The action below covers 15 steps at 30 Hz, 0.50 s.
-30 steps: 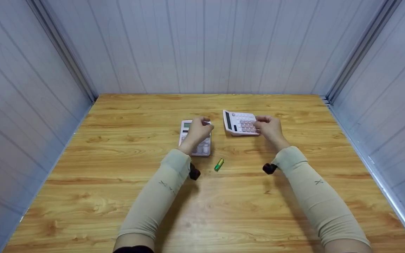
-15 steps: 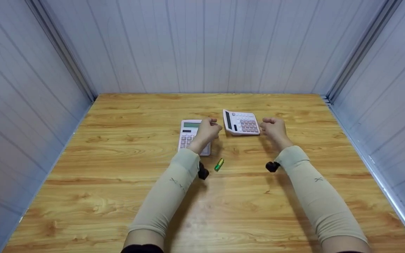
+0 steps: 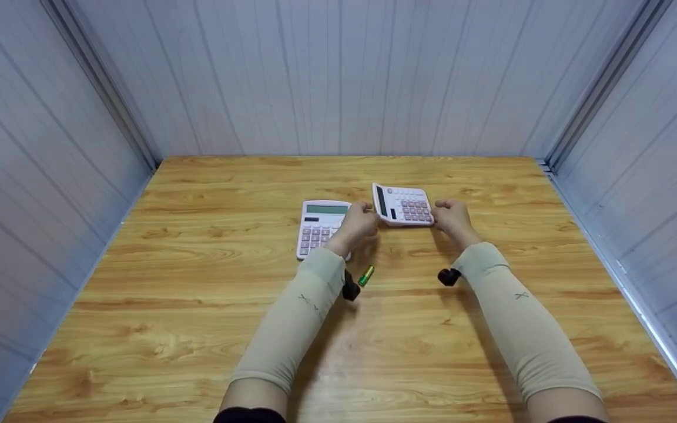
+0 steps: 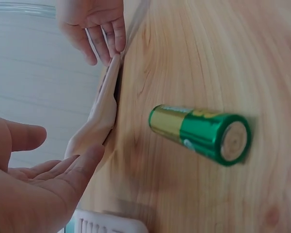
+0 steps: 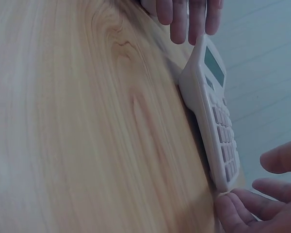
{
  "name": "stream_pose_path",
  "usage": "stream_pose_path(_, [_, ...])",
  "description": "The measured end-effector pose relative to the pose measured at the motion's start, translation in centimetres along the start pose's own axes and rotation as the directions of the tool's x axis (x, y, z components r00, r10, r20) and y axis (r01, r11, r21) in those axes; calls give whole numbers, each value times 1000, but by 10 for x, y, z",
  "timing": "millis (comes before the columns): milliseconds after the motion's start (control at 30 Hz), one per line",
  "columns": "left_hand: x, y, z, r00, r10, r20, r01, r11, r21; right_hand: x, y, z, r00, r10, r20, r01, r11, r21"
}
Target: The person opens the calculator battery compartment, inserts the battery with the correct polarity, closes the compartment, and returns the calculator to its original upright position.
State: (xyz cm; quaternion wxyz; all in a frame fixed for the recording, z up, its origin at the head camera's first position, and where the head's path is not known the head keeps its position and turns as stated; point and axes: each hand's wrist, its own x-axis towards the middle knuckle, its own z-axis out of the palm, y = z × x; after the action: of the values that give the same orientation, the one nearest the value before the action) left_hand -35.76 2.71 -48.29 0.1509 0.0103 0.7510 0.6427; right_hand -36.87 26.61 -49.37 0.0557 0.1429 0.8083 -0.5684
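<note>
A pale pink calculator (image 3: 410, 205) lies turned sideways on the table, its raised screen end to the left. My left hand (image 3: 360, 221) is at that screen end, fingertips against or very close to the edge, thumb (image 4: 29, 136) apart. At the opposite end my right hand (image 3: 453, 220) touches the lower edge with its fingertips (image 5: 228, 206); its thumb stands free. A second pale calculator (image 3: 317, 232) lies upright to the left, partly covered by my left hand and wrist. A green and gold battery (image 3: 366, 275) lies on the wood nearer to me.
The wood-grain table (image 3: 197, 329) is bounded by white panelled walls (image 3: 338, 76) at the back and sides. A black wrist camera (image 3: 350, 289) on my left wrist is close to the battery; another (image 3: 448, 277) sits on my right wrist.
My left hand has moved right from over the left calculator to the other calculator's screen end. My right hand drew slightly away from its lower edge, then came back to it.
</note>
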Motion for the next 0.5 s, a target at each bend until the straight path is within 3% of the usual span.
stream_pose_path(267, [7, -3, 7, 1000, -23, 4, 23, 998, -59, 3, -5, 7, 1000, -19, -22, 17, 993, -118])
stream_pose_path(500, [9, -3, 10, 998, -49, -28, 47, 996, -79, 2, -5, 5, 1000, -20, -17, 17, 989, -145])
